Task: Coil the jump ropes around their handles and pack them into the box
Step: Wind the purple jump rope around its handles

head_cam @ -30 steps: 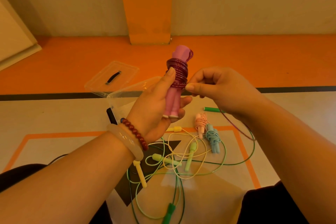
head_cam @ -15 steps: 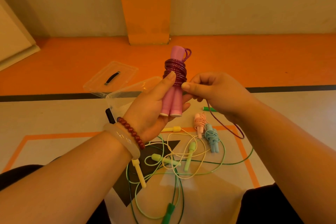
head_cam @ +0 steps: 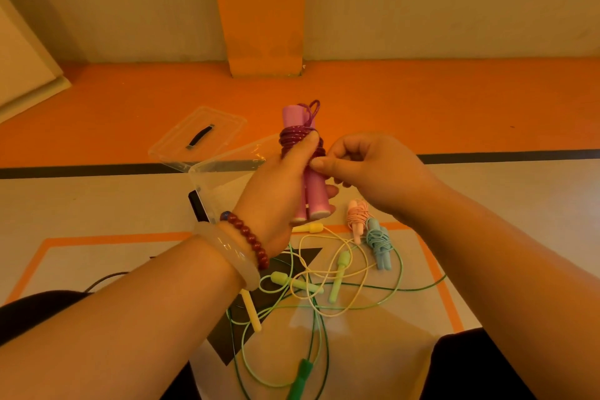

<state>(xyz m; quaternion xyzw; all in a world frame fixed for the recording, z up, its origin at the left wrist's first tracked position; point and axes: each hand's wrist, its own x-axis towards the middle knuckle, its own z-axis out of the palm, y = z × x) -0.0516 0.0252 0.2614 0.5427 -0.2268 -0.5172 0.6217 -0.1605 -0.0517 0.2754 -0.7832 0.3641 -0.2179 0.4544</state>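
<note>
With the left hand gripping the pink handles, the right hand now pinches the end of the purple rope at the coil — no tail hangs loose anymore, so packing seems near.

Seemingly a sports hall (orange floor, painted lines).
</note>
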